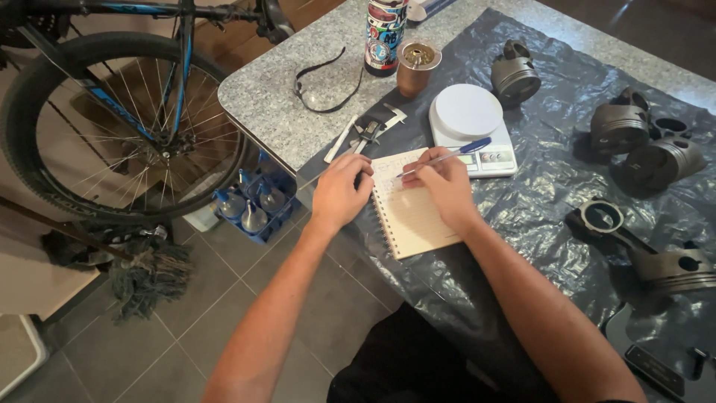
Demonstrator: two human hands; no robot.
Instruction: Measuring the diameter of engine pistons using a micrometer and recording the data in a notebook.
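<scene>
Grey speckled stone table (283, 112) is taking up most of the shot, with a black plastic sheet (537, 201) lying over most of it and a tiled floor showing below. Right hand (446, 183) is pinching a blue pen (447, 155) in closed fingers, tip sitting on the top of a spiral notebook (410, 213) that's lying open at the near edge of the table, partly on the sheet. Left hand (339, 190) is resting curled on the notebook's left edge, pressing it flat, not really wrapping around anything. Just beyond the notebook a white kitchen scale (470, 123) is sitting, and left of it a caliper (369, 130) is lying on the sheet's corner. Further back a copper cup (414, 69) and a sticker-covered bottle (384, 33) are standing near the far edge, with a black strap (324, 86) lying on bare stone. Pistons (641, 145) are lying scattered toward the right edge, one with its connecting rod (619, 231) near the front. A bike wheel (112, 127) is leaning off to the left, a blue crate of bottles (257, 201) under the table's corner
</scene>
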